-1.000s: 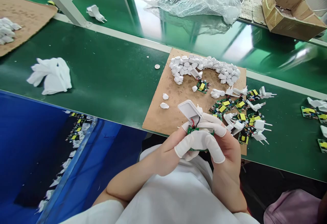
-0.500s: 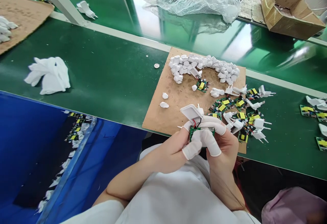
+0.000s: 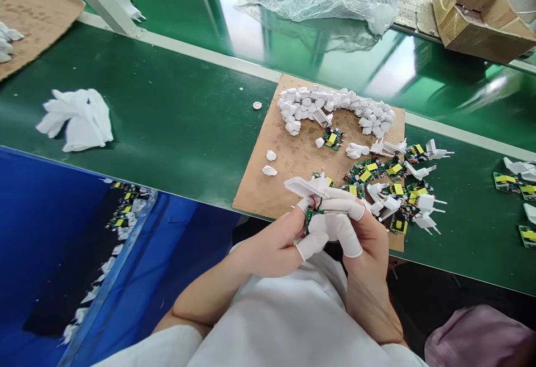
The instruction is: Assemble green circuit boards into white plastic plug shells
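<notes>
Circuit board [image 3: 310, 222]: just below the centre of the frame, mostly hidden; probably light, stiff and fragile, best taken by the edges.
White cover [image 3: 304, 187]: above the board, tilted; likely smooth, rigid plastic.
Wires [image 3: 317, 204]: red and black, thin, probably soft and easily strained.
Left hand [image 3: 285, 241]: pinching the board's left end.
Right hand [image 3: 368, 233]: pinching its right end.
Cover tilt: flatter than half a second ago, farther left.

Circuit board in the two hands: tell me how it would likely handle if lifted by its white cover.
The circuit board would probably stay stiff, its visible edge looking straight. It may dangle from the white cover, since red and black wires link them. Those thin wires could strain.
</notes>
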Action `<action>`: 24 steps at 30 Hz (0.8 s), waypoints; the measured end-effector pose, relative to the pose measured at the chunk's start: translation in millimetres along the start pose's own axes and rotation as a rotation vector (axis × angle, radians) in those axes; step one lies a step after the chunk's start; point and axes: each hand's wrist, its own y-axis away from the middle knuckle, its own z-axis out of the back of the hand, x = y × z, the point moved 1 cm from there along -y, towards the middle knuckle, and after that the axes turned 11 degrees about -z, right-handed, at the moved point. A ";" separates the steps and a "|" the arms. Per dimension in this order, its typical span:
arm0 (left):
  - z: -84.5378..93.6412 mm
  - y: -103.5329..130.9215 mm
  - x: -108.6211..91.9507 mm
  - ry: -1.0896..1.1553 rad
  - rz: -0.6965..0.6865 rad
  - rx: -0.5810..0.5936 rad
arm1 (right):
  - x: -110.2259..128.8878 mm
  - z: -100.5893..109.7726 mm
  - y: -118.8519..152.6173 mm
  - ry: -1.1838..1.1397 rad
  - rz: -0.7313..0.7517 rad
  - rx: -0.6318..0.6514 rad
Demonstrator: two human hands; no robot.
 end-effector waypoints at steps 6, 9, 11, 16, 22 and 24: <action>-3.7 0.8 4.1 -0.064 0.067 -0.126 | 3.6 1.6 -2.8 0.029 0.077 0.022; -3.8 2.0 6.5 -0.226 0.062 -0.155 | 0.5 1.7 -1.8 0.038 0.093 -0.006; -4.3 1.7 6.4 -0.281 0.061 -0.139 | -2.2 2.1 -0.9 0.049 0.098 -0.040; -8.4 -0.4 4.4 -0.152 0.052 -0.195 | -4.3 3.4 -0.2 0.039 0.108 0.011; -11.7 -0.1 8.1 -0.160 0.058 -0.322 | 2.5 4.3 2.0 0.169 0.194 0.094; -10.5 -1.6 8.1 -0.207 0.032 -0.383 | 1.3 3.3 2.6 0.183 0.197 0.155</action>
